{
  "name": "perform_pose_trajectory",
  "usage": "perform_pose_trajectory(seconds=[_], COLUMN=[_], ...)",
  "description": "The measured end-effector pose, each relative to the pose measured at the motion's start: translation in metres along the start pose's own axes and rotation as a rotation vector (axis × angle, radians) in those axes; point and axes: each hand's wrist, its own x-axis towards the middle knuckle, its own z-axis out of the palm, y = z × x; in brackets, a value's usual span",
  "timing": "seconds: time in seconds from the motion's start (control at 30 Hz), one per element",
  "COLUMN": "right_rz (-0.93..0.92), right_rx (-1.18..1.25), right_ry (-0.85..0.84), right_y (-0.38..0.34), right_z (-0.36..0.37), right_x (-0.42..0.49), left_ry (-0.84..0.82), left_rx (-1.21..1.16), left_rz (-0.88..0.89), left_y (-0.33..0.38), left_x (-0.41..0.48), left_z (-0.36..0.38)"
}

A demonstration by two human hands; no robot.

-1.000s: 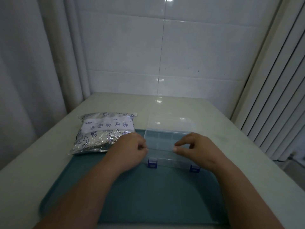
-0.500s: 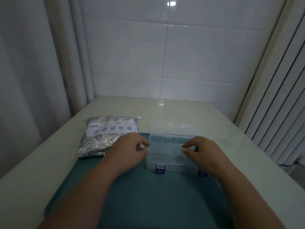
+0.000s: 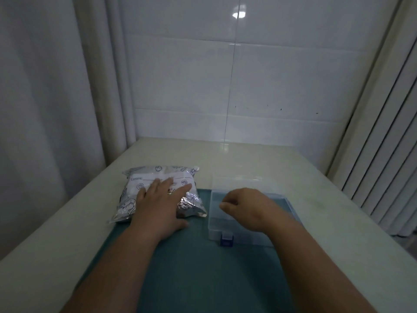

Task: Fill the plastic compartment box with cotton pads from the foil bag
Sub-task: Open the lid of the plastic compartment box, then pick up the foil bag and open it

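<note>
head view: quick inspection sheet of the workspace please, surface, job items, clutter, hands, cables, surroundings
Surface: pale table with a teal tray on it.
Job's things: foil bag at the tray's far left corner; clear compartment box on the tray, lid seemingly folded back; no cotton pads seen.
Clutter: nothing seen.
Hands: left hand rests flat on the foil bag; right hand hovers over the box, fingers curled, nothing visibly held.
Cables: nothing seen.
Surroundings: curtain left, tiled wall behind, vertical slats right.

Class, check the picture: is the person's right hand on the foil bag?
No: the right hand is over the plastic compartment box, fingers curled, while the left hand lies flat on the foil bag.
</note>
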Motion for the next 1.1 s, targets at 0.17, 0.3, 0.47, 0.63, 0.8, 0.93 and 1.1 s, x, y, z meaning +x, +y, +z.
perform_pose_trajectory(seconds=[0.17,0.3,0.47,0.63,0.8,0.93,1.1], right_rz=[0.035,0.008,-0.06,-0.071,-0.035,-0.041,-0.029], right_rx=[-0.008,-0.014,0.121,0.239,0.363,0.607,1.061], right_ry=[0.037,0.064,0.207,0.39,0.503,0.56,0.411], right_y=[0.005,0.012,0.016,0.016,0.017,0.019,0.012], right_z=[0.01,0.01,0.008,0.006,0.004,0.002,-0.002], right_x=[-0.003,-0.009,-0.009,-0.01,-0.01,-0.008,-0.012], left_ry=[0.182,0.382,0.663,0.788,0.895,0.591,0.236], left_rx=[0.003,-0.129,-0.584,-1.053,-1.706,-2.219,-2.247], left_rz=[0.021,0.059,0.086,-0.008,-0.272,-0.371,-0.506], left_y=[0.0,-0.002,0.005,0.013,0.015,0.011,0.02], left_x=[0.005,0.009,0.006,-0.002,0.002,0.003,-0.003], left_z=[0.007,0.008,-0.008,-0.027,-0.039,-0.043,-0.039])
